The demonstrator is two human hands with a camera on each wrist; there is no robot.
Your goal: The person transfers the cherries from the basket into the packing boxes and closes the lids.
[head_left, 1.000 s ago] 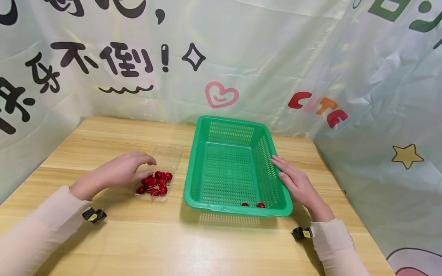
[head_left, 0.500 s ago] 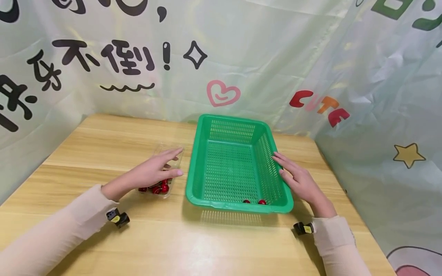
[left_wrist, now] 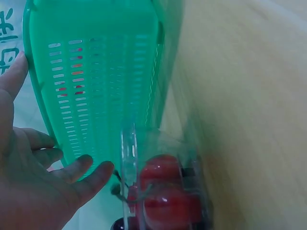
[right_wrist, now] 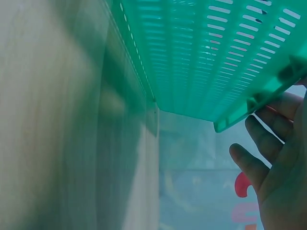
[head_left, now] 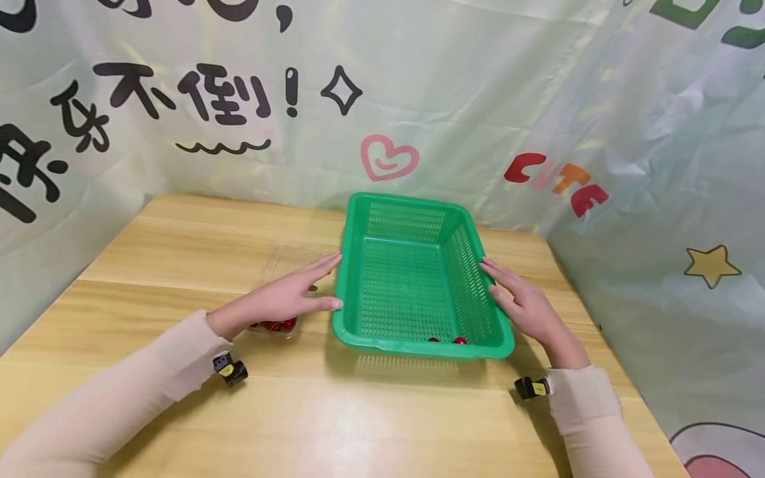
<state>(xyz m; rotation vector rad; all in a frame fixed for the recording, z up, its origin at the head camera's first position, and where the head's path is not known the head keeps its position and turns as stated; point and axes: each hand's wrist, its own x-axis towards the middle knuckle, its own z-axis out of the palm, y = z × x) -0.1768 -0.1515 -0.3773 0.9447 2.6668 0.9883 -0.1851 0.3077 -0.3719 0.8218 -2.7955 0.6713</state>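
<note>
A green plastic basket point(head_left: 406, 279) with slotted walls stands on the table between both hands. Two red cherries point(head_left: 460, 340) show inside it at the near right. My left hand point(head_left: 283, 297) has its fingers extended, fingertips and thumb tip at the basket's left rim. On the right, my right hand point(head_left: 526, 307) rests fingertips and thumb against the opposite rim, fingers fairly straight. A clear plastic box point(left_wrist: 160, 139) of cherries point(left_wrist: 168, 206) sits just left of the basket. The left hand partly covers this box in the head view; its transparent lid point(head_left: 293, 255) lies folded back.
The wooden table point(head_left: 358, 418) extends toward me in front of the basket. A pale printed cloth point(head_left: 454, 99) hangs behind and along both sides. Black cameras point(head_left: 230, 369) are worn at both wrists.
My left hand has moved right from above the box of cherries to the basket's left rim. The right hand stays at its rim. The basket appears shifted slightly right and away.
</note>
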